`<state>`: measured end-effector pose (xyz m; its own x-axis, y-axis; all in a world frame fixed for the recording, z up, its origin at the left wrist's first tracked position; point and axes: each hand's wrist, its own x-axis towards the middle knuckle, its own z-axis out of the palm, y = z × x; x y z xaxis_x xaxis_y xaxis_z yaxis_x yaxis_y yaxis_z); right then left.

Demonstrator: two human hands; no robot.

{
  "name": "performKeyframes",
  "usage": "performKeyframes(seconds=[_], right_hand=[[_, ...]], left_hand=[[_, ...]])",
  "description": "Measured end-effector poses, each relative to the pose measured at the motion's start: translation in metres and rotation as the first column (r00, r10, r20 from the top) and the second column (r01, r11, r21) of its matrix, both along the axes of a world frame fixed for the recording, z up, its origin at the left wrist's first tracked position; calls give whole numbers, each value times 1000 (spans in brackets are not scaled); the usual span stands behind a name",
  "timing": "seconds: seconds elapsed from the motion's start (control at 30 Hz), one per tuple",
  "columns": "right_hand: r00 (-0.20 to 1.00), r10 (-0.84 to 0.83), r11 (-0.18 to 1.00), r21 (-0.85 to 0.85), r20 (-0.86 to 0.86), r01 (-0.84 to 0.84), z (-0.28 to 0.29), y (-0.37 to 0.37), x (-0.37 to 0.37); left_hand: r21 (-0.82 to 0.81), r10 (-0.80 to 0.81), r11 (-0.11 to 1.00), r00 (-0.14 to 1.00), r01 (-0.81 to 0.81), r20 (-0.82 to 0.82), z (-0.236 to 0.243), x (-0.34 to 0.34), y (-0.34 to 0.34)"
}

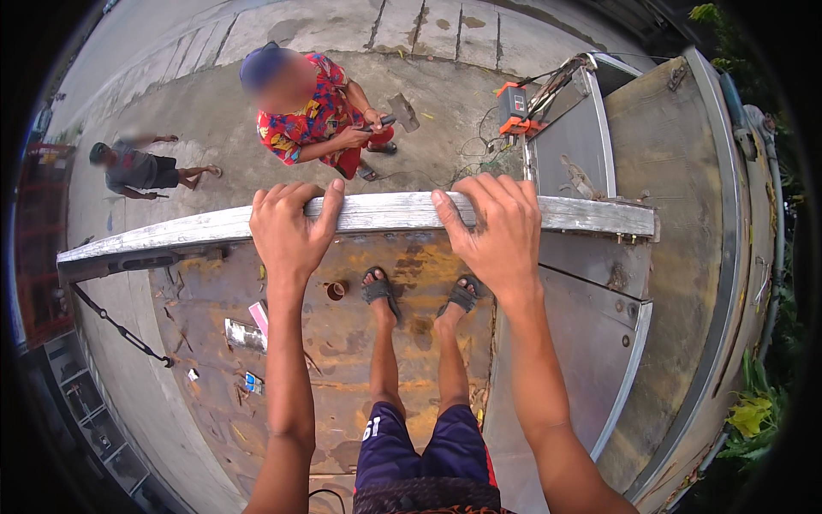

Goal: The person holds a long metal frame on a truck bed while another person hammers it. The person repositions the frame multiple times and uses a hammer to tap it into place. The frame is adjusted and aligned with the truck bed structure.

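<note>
A long silver-painted beam [394,212] with worn, streaked paint runs across in front of me at about the height of my hands. My left hand [294,230] is closed over its top, left of the middle, with the thumb on the near side. To the right, my right hand [498,233] grips the same beam, its fingers hooked over the far side. Both arms reach straight forward. What the fingertips touch beyond the beam is hidden.
I stand in sandals on a rusty metal floor [342,385] with a brown cup [336,290] and scraps. Beyond the beam, a person in a red patterned shirt [321,107] holds a hammer [402,113]. An orange-grey machine [515,110], a chain [120,325] and metal panels [565,334] flank me.
</note>
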<state>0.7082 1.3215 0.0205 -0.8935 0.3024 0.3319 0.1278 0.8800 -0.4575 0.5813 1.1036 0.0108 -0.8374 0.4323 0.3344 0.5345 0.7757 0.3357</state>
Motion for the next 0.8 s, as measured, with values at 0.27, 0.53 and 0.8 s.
performKeyframes(seconds=[0.27,0.53,0.8], right_hand=[[983,179,983,45,28,-180,-2,-2,27],[958,-11,388,884,288,-261,84,215,131],[279,-715,670,515,641,534,58,279,261]], left_hand=[[-24,-21,1000,1000,21,-4,0,-1,-2],[12,-31,999,1000,31,-1,-3,0,-2],[-15,-11,1000,996,12,88,2,2,0]])
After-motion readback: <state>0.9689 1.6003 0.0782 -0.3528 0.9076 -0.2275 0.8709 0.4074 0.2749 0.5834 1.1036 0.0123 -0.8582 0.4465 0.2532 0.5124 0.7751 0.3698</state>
